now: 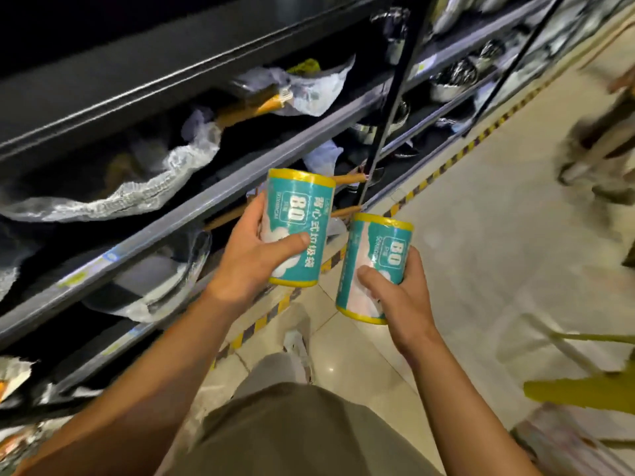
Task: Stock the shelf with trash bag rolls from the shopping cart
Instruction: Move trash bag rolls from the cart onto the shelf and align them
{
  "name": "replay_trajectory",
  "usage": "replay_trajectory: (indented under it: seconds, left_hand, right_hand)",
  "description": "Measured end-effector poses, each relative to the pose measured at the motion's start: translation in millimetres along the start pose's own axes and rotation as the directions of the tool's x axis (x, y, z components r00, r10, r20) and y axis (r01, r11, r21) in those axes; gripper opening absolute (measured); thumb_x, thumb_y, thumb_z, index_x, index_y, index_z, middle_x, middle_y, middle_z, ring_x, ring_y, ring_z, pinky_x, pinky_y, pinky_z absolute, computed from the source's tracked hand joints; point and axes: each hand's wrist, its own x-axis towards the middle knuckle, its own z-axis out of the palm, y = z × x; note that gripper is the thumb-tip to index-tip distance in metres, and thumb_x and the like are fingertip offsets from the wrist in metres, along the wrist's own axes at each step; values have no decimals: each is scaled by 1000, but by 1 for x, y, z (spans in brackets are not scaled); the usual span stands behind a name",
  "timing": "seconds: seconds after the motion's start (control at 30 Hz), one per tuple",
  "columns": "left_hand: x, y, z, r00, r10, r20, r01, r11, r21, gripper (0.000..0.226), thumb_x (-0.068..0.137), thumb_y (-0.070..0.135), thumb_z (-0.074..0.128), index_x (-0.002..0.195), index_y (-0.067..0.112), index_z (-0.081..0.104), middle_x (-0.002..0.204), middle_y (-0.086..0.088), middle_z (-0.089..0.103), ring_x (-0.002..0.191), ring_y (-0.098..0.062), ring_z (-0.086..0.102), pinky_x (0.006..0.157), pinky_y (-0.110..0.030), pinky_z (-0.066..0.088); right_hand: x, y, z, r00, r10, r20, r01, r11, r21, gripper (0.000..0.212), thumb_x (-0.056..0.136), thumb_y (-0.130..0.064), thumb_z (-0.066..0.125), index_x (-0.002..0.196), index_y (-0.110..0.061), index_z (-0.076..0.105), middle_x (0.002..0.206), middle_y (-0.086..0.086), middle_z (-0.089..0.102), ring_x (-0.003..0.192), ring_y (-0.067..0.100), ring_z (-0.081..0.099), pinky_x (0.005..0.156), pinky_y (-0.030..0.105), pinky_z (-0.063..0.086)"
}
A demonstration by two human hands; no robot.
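My left hand [256,255] grips a teal trash bag roll [302,214] with yellow ends and a white "80" label, held upright in front of the dark shelf [192,204]. A second roll of the same kind [378,255] sits in my right hand [398,297], a little lower and to the right, over the floor. Both rolls are about level with the middle shelf rail. The shopping cart shows only as yellow-green bars [577,389] at the lower right edge.
The shelves hold pans in clear plastic wrap [161,283] with wooden handles [271,101]; steel bowls [453,77] sit further along. A yellow-black striped strip [443,170] runs along the shelf base. A blurred person [598,139] stands in the aisle at right.
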Motion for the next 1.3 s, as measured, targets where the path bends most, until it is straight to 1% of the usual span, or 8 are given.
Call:
replay_trajectory:
  seconds: [0.17,0.3,0.43,0.53,0.67,0.87,0.97,1.3]
  left_hand:
    - [78,25,10,999,2,54,-1,1000,-18,71,55,33,81,121,26,56,106,2,73,96,-19,71,75,-34,56]
    - [121,42,13,999,23,31,-23,999,-29,80,56,32,81,129,19,53,107,2,73,96,-19,71,73,-30,57]
    - [153,55,13,999,35,-25,-36,998,-47,80,55,31,81,129,20,53,107,4,74,97,-17,72,73,-27,57]
    - [176,65,16,995,41,-86,-45,998,-45,72,54,32,81,122,25,57,108,2,74,98,-19,72,76,-30,57]
    - [209,79,27,979,93,-182,-99,995,-22,71,59,35,81,124,21,58,115,-5,72,104,-26,70,86,-47,57]
    - [260,109,58,919,198,-342,-196,980,40,68,53,36,81,116,30,57,112,3,72,102,-21,71,89,-50,57]
    - [282,125,73,885,263,-383,-255,964,73,74,54,33,83,122,25,54,116,0,71,105,-22,70,90,-51,56]
    - [382,159,86,800,404,-443,-340,914,221,79,60,13,85,129,21,46,115,3,69,102,-13,70,81,-33,58]
  right_hand:
    - [75,-34,8,998,-43,-37,43,999,5,46,81,-5,78,109,-31,52,95,-11,71,82,9,73,64,23,59]
    - [121,-63,16,996,-84,-17,84,996,-12,51,79,-8,81,114,-31,52,98,-12,71,85,9,72,68,26,59]
    - [169,-98,26,988,-148,50,149,989,-20,62,66,-24,78,121,-26,51,95,-18,72,87,9,72,68,25,59]
    - [208,-125,31,971,-208,119,215,976,-43,62,71,-17,83,123,-24,51,96,-16,72,87,7,72,70,25,59]
    - [262,-160,30,927,-296,231,320,944,-76,55,80,-6,79,123,-25,50,96,-18,71,88,7,71,73,26,59]
    - [331,-207,24,845,-387,368,430,902,-40,64,81,-2,78,132,-20,45,106,-8,68,87,2,70,68,16,54]
    - [357,-223,20,812,-417,409,467,884,-27,66,81,-4,79,134,-19,44,110,-5,67,89,3,69,69,16,54]
    - [404,-248,12,788,-480,386,506,862,38,74,69,-17,83,132,-21,46,106,-12,66,88,-1,68,69,15,53]
